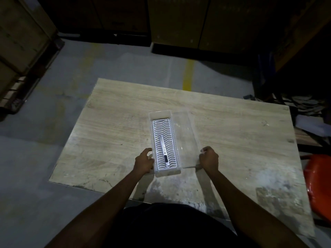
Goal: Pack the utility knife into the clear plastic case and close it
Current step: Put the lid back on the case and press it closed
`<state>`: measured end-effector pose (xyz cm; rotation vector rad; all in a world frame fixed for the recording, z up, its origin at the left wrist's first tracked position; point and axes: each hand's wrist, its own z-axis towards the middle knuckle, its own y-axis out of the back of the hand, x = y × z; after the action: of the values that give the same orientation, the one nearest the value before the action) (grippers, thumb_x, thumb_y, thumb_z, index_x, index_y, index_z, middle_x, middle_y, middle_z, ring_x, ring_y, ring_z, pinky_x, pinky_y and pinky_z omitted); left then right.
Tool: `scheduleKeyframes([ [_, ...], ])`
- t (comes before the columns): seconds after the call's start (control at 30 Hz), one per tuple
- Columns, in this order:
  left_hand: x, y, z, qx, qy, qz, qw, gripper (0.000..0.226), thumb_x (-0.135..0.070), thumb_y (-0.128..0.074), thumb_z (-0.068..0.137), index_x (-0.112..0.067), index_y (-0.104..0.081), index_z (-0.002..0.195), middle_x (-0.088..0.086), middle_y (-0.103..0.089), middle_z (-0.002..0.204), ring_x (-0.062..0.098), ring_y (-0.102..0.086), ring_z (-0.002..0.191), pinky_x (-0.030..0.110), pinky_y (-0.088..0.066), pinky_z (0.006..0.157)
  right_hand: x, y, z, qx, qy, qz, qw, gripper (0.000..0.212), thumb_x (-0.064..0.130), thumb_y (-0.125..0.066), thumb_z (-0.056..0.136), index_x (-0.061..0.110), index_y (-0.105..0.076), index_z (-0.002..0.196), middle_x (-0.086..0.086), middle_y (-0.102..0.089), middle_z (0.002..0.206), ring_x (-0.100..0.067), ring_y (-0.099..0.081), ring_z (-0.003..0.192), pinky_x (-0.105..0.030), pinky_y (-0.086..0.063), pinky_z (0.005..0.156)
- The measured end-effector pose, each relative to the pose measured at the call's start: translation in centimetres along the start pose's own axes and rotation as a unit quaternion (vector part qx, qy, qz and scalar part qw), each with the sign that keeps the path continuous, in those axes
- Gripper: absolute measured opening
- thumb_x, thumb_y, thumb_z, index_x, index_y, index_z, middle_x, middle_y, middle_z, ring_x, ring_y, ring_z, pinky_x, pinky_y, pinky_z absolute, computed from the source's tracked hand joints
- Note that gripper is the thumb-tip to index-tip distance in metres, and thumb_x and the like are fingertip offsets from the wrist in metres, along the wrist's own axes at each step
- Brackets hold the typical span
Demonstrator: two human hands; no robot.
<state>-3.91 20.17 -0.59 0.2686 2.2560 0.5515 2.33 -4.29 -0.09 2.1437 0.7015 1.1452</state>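
Observation:
A clear plastic case (pixel 160 114) lies lengthwise on the wooden table (pixel 232 126), with a white ribbed liner in its base. The silver utility knife (pixel 164 151) rests on that liner, its black slider toward me. The case's clear lid (pixel 186 129) lies open flat to the right of the base. My left hand (pixel 144 161) grips the base's near left side. My right hand (pixel 209 159) pinches the lid's near right edge.
An orange plastic chair (pixel 318 187) stands at the table's right. Wooden crates (pixel 19 42) rise at the far left and dark cabinets (pixel 179 20) at the back. Cluttered items (pixel 304 104) lie off the table's far right corner. A yellow floor line (pixel 188 76) runs beyond the table.

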Motion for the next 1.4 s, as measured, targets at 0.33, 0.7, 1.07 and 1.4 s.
scheduleKeyframes([
  [0.33, -0.4, 0.6, -0.4, 0.029, -0.016, 0.013, 0.999, 0.054, -0.005, -0.056, 0.09, -0.02, -0.043, 0.14, 0.026, -0.062, 0.125, 0.04, -0.067, 0.102, 0.028, -0.057, 0.059, 11.3, 0.0, -2.4, -0.071, 0.423, -0.108, 0.897, 0.031, 0.015, -0.057, 0.085, 0.006, -0.065, 0.114, -0.014, -0.07, 0.114, -0.031, -0.064, 0.103, -0.04, -0.049, 0.089],
  [0.7, -0.3, 0.6, -0.6, 0.019, -0.02, 0.02, 0.999, 0.051, -0.003, -0.055, 0.087, -0.023, -0.05, 0.133, 0.019, -0.069, 0.116, 0.028, -0.069, 0.083, 0.024, -0.057, 0.061, 10.4, -1.9, -5.7, -0.007, 0.48, -0.324, 0.815, 0.042, 0.03, -0.071, 0.077, 0.019, -0.066, 0.118, 0.001, -0.07, 0.12, -0.023, -0.064, 0.11, -0.042, -0.048, 0.088],
  [1.07, 0.1, -0.1, -0.3, 0.019, -0.012, -0.034, 0.999, 0.049, -0.004, -0.052, 0.089, -0.024, -0.051, 0.133, 0.021, -0.066, 0.117, 0.035, -0.069, 0.097, 0.046, -0.061, 0.079, 8.0, -3.0, -8.4, 0.075, 0.5, -0.354, 0.787, 0.041, 0.029, -0.067, 0.075, 0.014, -0.066, 0.113, -0.001, -0.07, 0.115, -0.028, -0.064, 0.099, -0.04, -0.052, 0.077],
  [1.4, 0.2, 0.1, -0.2, 0.009, -0.028, -0.012, 0.999, 0.042, -0.015, -0.054, 0.092, -0.024, -0.056, 0.132, 0.012, -0.071, 0.098, 0.01, -0.059, 0.067, -0.003, -0.039, 0.046, 7.0, -4.1, -9.5, 0.081, 0.559, -0.372, 0.737, 0.038, 0.033, -0.062, 0.078, 0.008, -0.07, 0.105, -0.005, -0.071, 0.102, -0.029, -0.065, 0.086, -0.038, -0.054, 0.068],
])
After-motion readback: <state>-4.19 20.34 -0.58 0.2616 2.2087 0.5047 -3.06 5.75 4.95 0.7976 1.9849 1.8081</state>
